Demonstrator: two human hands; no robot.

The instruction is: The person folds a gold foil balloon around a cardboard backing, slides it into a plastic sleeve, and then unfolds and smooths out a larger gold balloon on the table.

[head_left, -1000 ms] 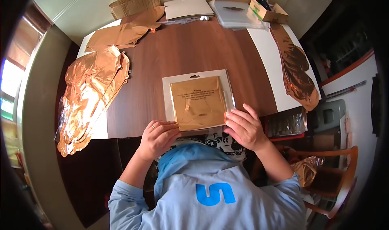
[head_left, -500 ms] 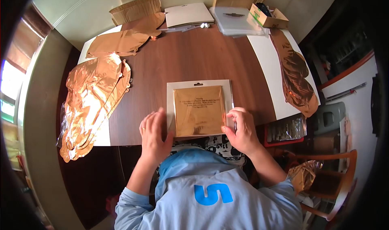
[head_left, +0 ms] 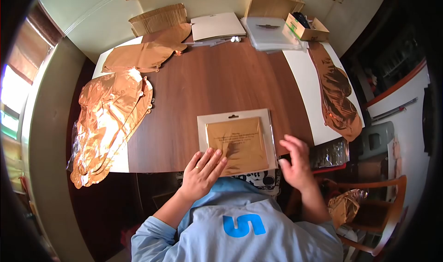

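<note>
A flat package point(head_left: 240, 153) with a white card, a hanging slot and a folded gold foil balloon under clear plastic lies at the table's near edge. Small dark print shows on its plastic front. My left hand point(head_left: 203, 172) rests on the package's lower left part, fingers stretched out and flat, a ring on one of them. Just off the right edge of the package is my right hand point(head_left: 296, 162), its thumb and fingers apart with nothing visible between them.
Gold foil balloons point(head_left: 110, 114) are heaped along the table's left side, with another foil piece point(head_left: 339, 91) on the right. At the back are white cards point(head_left: 218, 25), clear plastic bags point(head_left: 272, 33) and a small box point(head_left: 308, 29). A wooden chair point(head_left: 394, 202) stands at right.
My left hand has moved right onto the package and lies flat. My right hand has let go of the package's right edge and moved right. The package sits slightly lower, turned a little.
</note>
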